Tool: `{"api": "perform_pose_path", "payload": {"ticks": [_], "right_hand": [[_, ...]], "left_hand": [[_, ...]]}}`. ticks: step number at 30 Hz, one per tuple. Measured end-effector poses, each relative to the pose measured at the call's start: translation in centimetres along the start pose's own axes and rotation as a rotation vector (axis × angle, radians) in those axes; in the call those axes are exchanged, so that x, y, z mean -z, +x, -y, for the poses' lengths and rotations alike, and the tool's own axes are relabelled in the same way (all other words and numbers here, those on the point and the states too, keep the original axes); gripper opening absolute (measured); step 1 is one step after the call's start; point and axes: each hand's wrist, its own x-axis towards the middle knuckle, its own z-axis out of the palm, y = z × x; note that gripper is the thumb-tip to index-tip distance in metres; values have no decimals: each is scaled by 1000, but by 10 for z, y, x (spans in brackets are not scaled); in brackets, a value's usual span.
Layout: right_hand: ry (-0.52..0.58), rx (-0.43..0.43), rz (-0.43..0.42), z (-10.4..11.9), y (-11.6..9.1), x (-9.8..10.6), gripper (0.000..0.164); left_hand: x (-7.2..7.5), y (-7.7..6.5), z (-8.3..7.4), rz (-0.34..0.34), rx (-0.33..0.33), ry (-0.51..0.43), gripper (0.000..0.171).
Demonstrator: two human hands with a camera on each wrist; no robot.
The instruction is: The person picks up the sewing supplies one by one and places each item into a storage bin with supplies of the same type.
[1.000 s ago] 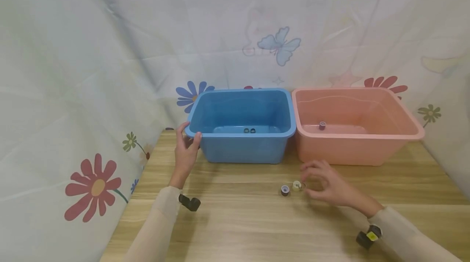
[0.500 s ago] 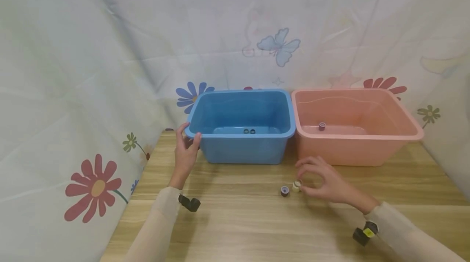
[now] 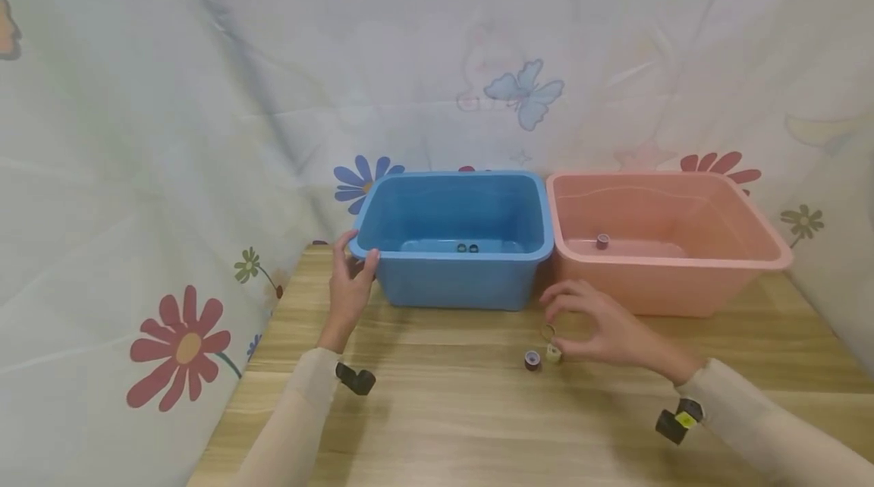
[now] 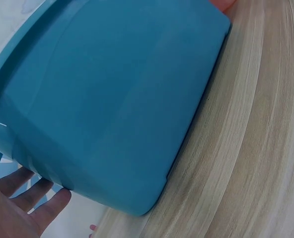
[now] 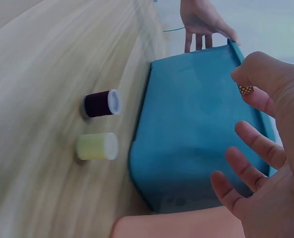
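My left hand (image 3: 350,291) grips the left front corner of the blue tub (image 3: 457,282), thumb in front and fingers along the side. Between thumb and forefinger my right hand (image 3: 608,324) pinches a thin ring (image 3: 548,332), which shows a gold dotted pattern in the right wrist view. Just below that hand, a pale yellow thread spool (image 5: 97,146) and a dark purple thread spool (image 5: 102,103) stand side by side on the table. Two small rings (image 3: 467,249) lie on the blue tub's floor. One purple spool (image 3: 602,241) sits inside the pink tub (image 3: 669,286).
Both tubs stand side by side at the back of the wooden table (image 3: 437,411). A printed curtain (image 3: 410,54) hangs behind and along the left. Each wrist wears a small black camera.
My right hand has lifted the ring off the yellow spool and moved slightly up and left with it. My left hand stays at the blue tub; the view has shifted a little.
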Motion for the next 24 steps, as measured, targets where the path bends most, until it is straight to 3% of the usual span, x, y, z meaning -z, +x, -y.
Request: {"api": "perform_pose_path", "payload": {"ticks": [8, 19, 24], "right_hand": [[37, 41, 90, 9, 26, 21, 32], [-8, 54, 130, 18, 58, 45, 26], [44, 60, 135, 17, 71, 56, 26]], "left_hand": [[-2, 12, 33, -28, -27, -21, 61], [-2, 10, 34, -46, -26, -17, 60], [-1, 11, 34, -35, -15, -19, 61]]}}
